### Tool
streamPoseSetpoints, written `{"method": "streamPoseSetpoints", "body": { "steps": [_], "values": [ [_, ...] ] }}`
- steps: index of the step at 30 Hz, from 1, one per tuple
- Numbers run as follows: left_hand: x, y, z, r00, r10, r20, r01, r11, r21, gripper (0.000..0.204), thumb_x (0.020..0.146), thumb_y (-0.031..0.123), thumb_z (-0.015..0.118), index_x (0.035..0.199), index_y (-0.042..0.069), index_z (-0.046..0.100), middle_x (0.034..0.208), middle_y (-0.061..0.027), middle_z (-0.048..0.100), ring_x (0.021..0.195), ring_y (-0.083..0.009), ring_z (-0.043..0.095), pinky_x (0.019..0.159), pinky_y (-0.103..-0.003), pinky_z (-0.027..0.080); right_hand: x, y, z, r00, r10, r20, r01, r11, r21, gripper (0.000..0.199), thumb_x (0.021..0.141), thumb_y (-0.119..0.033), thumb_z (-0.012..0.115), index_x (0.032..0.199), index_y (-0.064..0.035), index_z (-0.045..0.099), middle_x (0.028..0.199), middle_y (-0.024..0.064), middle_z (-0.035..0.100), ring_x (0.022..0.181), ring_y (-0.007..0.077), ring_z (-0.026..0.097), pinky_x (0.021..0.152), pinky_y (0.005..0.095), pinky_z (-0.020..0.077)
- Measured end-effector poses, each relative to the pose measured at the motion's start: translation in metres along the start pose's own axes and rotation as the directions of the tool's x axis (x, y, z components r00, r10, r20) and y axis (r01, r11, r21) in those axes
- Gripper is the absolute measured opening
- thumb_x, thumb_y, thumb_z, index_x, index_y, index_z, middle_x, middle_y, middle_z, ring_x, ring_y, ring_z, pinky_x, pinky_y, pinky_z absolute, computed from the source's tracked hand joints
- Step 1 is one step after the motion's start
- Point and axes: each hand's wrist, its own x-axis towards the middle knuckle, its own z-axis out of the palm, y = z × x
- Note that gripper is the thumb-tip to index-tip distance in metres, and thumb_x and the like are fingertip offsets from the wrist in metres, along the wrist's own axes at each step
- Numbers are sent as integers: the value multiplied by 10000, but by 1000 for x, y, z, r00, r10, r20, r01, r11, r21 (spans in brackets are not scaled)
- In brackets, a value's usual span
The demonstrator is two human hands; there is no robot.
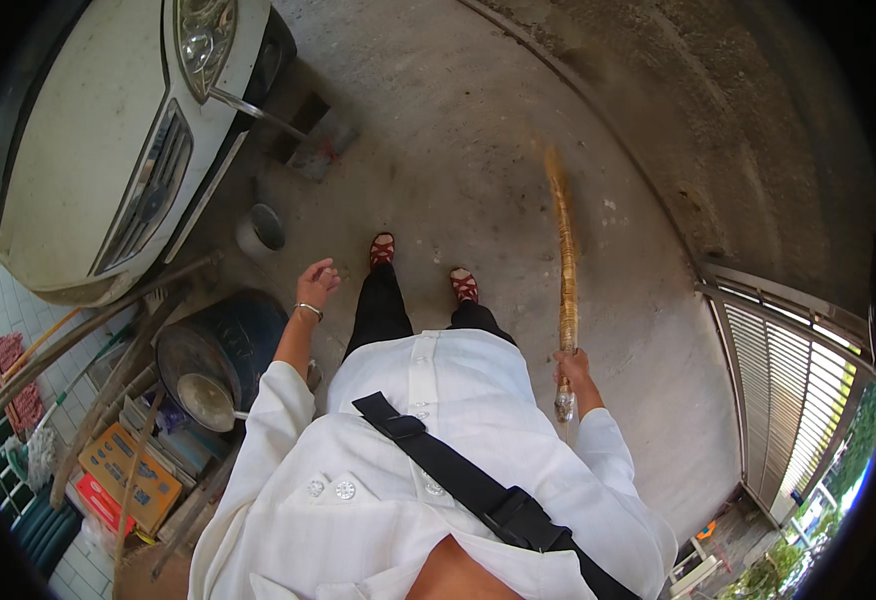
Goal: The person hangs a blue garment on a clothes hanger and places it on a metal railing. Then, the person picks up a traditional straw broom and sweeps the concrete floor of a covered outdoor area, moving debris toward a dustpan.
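Straw broom (564, 262) gripped in right-hand fingers (571, 368), left fingers (315, 283) loose and open above dark barrel (241, 335) holding metal bowl (205, 400).

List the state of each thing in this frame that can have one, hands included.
Right hand: closed around the long straw-coloured broom.
Long straw-coloured broom: held off upright, bristle end blurred above the concrete floor.
Left hand: empty, fingers loosely curled, held out to the side.
White car: parked.
Slatted metal gate: cannot tell whether open or shut.
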Motion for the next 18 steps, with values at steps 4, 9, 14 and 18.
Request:
{"method": "streamPoseSetpoints", "body": {
  "steps": [4, 9, 14, 18],
  "values": [
    [51, 63, -40, 999, -8, 38, 6, 999, 40, 224, 861, 115, 528, 1081, 99, 562, 880, -21, 600, 735, -126, 587, 670, -283, 504, 2, -31, 76, 987, 18, -162, 21, 971, 240, 258, 745, -75, 578, 964, -55, 443, 615, 81, 493, 401, 187, 489, 342, 317, 415],
    [122, 129, -94, 997, 33, 63, -33, 999, -4, 231, 863, 151, 538, 1083, 82, 558, 893, -42, 601, 747, -149, 590, 690, -305, 508, 46, -99, 181, 989, 147, -16, -109, 797, 594, 255, 782, -109, 561, 995, -14, 457, 688, 104, 536, 495, 231, 547, 396, 337, 450],
    [186, 201, -108, 987, 161, -27, -163, 982, -99, 352, 856, 261, 556, 1156, 85, 502, 998, -85, 573, 860, -181, 566, 775, -334, 487, -15, -160, 266, 994, -85, 67, 28, 804, 594, 246, 777, -78, 565, 991, -30, 454, 651, 84, 524, 452, 189, 526, 374, 321, 449],
    [241, 249, -107, 978, 175, -113, -202, 931, -304, 564, 820, 401, 580, 1247, 82, 395, 1184, -118, 457, 1029, -225, 480, 906, -376, 405, -50, -167, 241, 963, -228, 141, 86, 762, 642, 394, 765, -60, 569, 1131, -68, 424, 589, 68, 509, 431, 176, 517, 361, 305, 451]
  ]
}}
